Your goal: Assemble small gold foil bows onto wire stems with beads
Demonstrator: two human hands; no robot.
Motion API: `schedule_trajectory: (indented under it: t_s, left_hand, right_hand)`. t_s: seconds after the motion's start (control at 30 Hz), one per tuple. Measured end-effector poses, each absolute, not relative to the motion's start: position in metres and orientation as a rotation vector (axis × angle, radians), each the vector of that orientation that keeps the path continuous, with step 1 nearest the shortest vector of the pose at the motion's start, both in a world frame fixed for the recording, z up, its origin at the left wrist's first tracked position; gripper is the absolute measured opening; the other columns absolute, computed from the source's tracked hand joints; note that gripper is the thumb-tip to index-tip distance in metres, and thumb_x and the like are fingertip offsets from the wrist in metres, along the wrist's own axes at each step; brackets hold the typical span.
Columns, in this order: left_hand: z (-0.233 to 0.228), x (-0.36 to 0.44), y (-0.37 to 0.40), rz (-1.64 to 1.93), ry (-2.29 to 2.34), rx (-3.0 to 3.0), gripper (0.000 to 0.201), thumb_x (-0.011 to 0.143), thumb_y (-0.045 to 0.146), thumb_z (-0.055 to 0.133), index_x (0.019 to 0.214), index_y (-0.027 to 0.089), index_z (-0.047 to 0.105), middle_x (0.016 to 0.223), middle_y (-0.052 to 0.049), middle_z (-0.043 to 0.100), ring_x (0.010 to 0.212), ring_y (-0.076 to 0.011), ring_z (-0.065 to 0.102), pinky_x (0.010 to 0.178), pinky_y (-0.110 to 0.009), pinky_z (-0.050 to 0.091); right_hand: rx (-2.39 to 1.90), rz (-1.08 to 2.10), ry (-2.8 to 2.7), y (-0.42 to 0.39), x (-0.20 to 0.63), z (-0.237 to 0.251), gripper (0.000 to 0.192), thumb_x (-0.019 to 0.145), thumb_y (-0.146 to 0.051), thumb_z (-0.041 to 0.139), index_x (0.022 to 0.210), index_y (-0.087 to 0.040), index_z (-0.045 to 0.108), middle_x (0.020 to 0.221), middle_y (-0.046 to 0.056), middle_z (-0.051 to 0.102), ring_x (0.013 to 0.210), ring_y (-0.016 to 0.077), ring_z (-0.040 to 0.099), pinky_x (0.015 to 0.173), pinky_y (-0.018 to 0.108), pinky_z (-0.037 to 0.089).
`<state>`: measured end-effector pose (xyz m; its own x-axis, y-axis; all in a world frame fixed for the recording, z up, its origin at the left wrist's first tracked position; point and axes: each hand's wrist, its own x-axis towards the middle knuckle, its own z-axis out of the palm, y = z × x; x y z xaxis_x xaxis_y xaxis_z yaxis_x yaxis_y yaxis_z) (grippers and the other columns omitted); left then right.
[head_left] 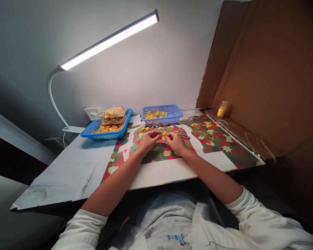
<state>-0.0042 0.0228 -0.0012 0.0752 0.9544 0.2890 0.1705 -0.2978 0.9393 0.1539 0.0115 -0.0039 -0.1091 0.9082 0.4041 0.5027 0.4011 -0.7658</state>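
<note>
A small gold ribbon bow [164, 134] is held up between my two hands over the middle of the table. My left hand [150, 140] pinches its left side with thumb and fingers. From the other side, my right hand [176, 141] is closed in a pinch at the bow's right edge. Just behind my left hand lie several loose gold bows [146, 129], next to small silvery round pieces [158, 125]. A pink-handled tool [185, 136] lies right beside my right hand, partly hidden by it.
A blue basket [127, 121] with bagged and loose gold pieces stands at the left. Behind my hands is a periwinkle basket [176, 119] holding gold bows. Gold ties [207, 134] lie at right, near a yellow-filled bottle [222, 109]. A lamp [109, 41] hangs overhead; cardboard [271, 76] walls the right.
</note>
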Motion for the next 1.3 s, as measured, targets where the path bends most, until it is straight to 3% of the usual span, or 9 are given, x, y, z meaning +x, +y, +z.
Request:
schedule_trajectory:
  t_s: [0.33, 1.0, 1.3]
  left_hand:
    - [-0.002, -0.003, 0.024, 1.312, 1.149, 1.626, 0.017, 0.067, 0.025, 0.067, 0.080, 0.015, 0.072, 0.078, -0.006, 0.074, 0.074, -0.0187, 0.068, 0.069, -0.029, 0.055]
    - [-0.003, -0.006, 0.024, 1.237, 1.139, 1.578, 0.032, 0.067, 0.040, 0.072, 0.087, 0.016, 0.072, 0.084, -0.007, 0.074, 0.078, -0.0196, 0.068, 0.072, -0.029, 0.053]
    - [-0.010, -0.005, 0.028, 1.276, 1.103, 1.469, 0.034, 0.067, 0.052, 0.070, 0.071, 0.018, 0.067, 0.069, -0.002, 0.069, 0.068, -0.0155, 0.064, 0.068, -0.027, 0.053]
  right_hand:
    - [-1.237, 0.653, -1.700, 0.011, 0.149, -0.008, 0.014, 0.078, -0.022, 0.047, 0.069, -0.018, 0.056, 0.058, 0.000, 0.059, 0.053, 0.0128, 0.051, 0.053, 0.024, 0.036]
    - [-1.192, 0.924, -1.527, 0.013, 0.142, -0.011, 0.013, 0.082, -0.026, 0.045, 0.070, -0.020, 0.049, 0.047, -0.005, 0.051, 0.040, 0.0109, 0.046, 0.044, 0.022, 0.037]
    - [-1.221, 0.954, -1.530, 0.011, 0.142, -0.008, 0.013, 0.083, -0.024, 0.044, 0.072, -0.020, 0.050, 0.045, -0.006, 0.050, 0.037, 0.0105, 0.046, 0.042, 0.021, 0.036]
